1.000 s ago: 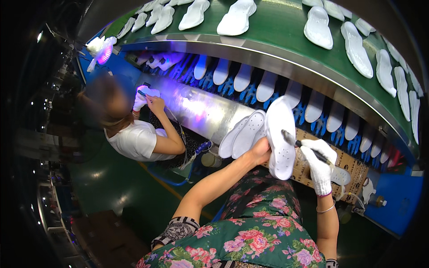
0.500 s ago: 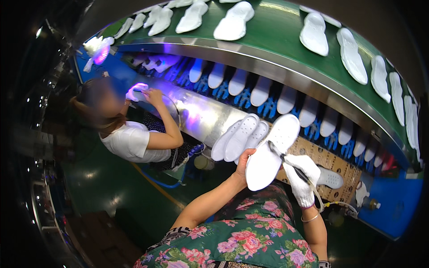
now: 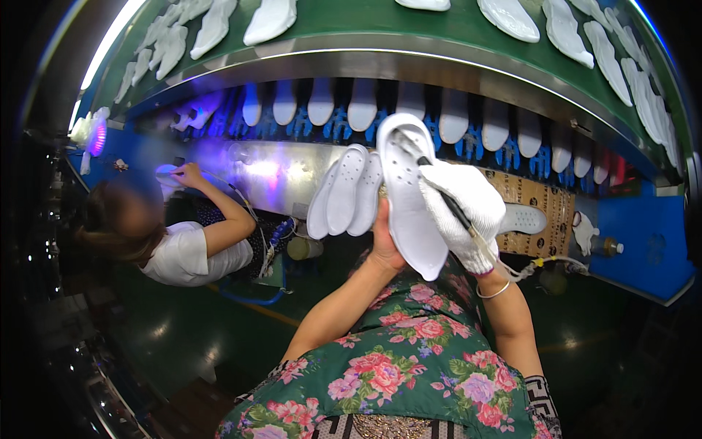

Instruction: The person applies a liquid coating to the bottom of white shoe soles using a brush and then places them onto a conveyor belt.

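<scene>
A white shoe sole (image 3: 413, 201) stands tilted in front of me, its raised rim and small holes facing up. My left hand (image 3: 385, 238), bare, grips it along the left edge; part of the fingers is behind it. My right hand (image 3: 468, 212), in a white knitted glove, is closed round a dark-handled brush (image 3: 455, 208) with a thin hose trailing from its back end. The brush tip reaches inside the upper end of the sole, near the holes. Just left of the held sole, several white soles (image 3: 340, 194) lean together on the metal bench.
A green conveyor (image 3: 351, 22) carries white shoe pieces along the far side. Below it hang white soles (image 3: 362, 106) on blue holders. Patterned cardboard (image 3: 552, 201) with a pale sole (image 3: 523, 219) lies at right, near a bottle (image 3: 608, 247). A co-worker (image 3: 197, 241) sits at left.
The view has turned, so the scene sits further left. The held sole has been tilted more upright, and the brush tip has moved from its middle into its upper end.
</scene>
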{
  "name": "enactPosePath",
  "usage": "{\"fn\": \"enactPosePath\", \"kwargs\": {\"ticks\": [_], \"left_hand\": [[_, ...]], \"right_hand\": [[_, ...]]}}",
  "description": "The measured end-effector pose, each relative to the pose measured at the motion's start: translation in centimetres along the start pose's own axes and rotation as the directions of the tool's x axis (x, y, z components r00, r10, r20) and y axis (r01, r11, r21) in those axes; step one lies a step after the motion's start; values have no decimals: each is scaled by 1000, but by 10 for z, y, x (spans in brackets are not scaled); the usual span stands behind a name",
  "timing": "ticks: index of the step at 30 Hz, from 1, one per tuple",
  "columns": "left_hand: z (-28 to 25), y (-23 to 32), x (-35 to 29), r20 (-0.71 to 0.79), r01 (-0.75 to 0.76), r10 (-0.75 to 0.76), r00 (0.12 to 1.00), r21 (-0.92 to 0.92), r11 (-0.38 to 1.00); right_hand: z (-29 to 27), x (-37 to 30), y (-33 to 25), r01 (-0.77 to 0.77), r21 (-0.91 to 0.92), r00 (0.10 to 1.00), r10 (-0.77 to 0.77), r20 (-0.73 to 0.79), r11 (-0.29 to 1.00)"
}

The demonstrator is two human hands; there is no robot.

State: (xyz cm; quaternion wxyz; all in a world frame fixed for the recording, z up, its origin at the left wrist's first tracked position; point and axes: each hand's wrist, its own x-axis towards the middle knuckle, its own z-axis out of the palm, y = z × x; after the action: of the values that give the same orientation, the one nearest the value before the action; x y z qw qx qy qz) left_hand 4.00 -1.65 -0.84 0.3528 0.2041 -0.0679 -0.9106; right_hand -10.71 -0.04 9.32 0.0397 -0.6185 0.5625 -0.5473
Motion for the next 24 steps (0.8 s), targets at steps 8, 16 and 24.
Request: {"fn": "enactPosePath", "kwargs": {"ticks": [8, 16, 24], "left_hand": [[-8, 8, 5, 82, 68, -69, 994, 12, 998], [2, 23, 18, 101, -27, 11, 995, 158, 987], [9, 34, 25, 60, -117, 110, 992, 137, 984]], "right_hand": [[15, -10, -17, -131, 198, 991, 128, 26, 971], [24, -18, -10, -43, 126, 999, 44, -8, 991], [29, -27, 2, -283, 291, 949, 310, -53, 914]]}}
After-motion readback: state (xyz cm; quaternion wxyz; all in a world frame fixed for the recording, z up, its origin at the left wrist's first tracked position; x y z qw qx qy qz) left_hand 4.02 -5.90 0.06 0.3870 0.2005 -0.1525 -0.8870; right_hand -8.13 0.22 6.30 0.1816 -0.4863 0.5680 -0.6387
